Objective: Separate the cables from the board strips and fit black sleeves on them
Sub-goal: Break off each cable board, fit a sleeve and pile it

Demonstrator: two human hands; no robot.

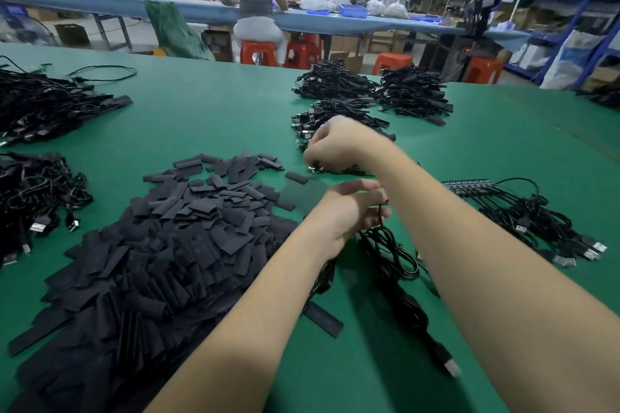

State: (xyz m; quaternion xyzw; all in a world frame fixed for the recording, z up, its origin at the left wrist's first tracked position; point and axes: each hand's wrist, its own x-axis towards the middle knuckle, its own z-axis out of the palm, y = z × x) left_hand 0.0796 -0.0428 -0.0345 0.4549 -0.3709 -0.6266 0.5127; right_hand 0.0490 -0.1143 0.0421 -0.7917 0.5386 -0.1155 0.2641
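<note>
A large heap of flat black sleeves (161, 245) covers the green table (208, 111) at left and centre. My left hand (352, 211) grips a black cable (385, 245) whose coiled loops hang below it to the table. Farther out, my right hand (332, 144) is curled, pinching a small metal-tipped cable end (315, 168) just above the table, at the edge of a pile of finished cables (335, 117). To the right lies a board strip (468, 184) with several cables still attached (536, 221). A single sleeve (296, 177) lies near my right hand.
More black cable piles sit at the far left (43, 104), near left (37, 198) and far right centre (412, 90). A loose sleeve (323, 318) lies under my left forearm. Two people sit at a long blue bench (134, 3) behind, with red stools and shelving.
</note>
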